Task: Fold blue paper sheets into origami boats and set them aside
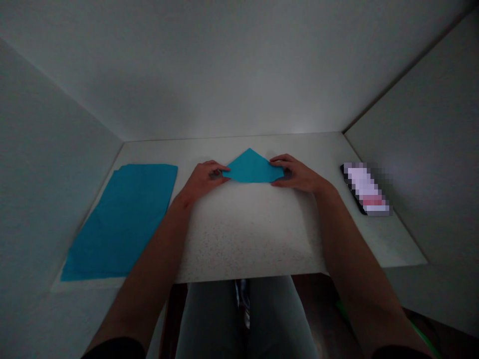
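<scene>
The left hand (204,180) and right hand (295,174) are apart, each pressing one corner of the blue paper (251,169) (so it lies flat).

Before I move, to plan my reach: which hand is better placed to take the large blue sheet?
Left, probably: the left hand holds the folded blue paper's left corner, nearest the large blue sheet; the right hand holds the far corner.
</scene>
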`<state>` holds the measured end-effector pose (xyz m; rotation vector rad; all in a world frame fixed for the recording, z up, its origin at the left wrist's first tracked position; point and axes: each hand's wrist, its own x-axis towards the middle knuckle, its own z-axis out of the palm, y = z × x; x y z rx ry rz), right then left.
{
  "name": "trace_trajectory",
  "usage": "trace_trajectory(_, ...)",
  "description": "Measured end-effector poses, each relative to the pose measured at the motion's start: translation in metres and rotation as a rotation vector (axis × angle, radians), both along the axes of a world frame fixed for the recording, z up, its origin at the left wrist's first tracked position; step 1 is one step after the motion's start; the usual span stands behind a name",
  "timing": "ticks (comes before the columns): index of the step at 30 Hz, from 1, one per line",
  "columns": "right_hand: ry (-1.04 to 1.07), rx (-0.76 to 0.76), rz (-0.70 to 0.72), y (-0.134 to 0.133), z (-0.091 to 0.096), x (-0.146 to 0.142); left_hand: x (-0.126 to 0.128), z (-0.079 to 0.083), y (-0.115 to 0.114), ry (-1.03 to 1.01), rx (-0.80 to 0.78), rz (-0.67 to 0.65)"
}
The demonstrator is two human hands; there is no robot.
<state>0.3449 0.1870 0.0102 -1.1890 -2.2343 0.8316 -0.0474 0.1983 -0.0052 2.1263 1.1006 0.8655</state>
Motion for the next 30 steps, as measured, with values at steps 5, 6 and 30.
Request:
trace_trajectory(5,0.027,-0.019,-0.021,-0.002,0.003,-0.004,0.002,0.006,-0.003,-0.01,0.029,0.084)
trace_trajectory(6,0.029,-0.02,-0.023,-0.002,0.004,-0.005,0.002,0.006,-0.003,-0.016,0.036,0.095)
trace_trajectory(30,-0.027,0.271,-0.33,0.005,-0.012,-0.019,0.014,0.005,-0.009,0.224,0.178,0.218)
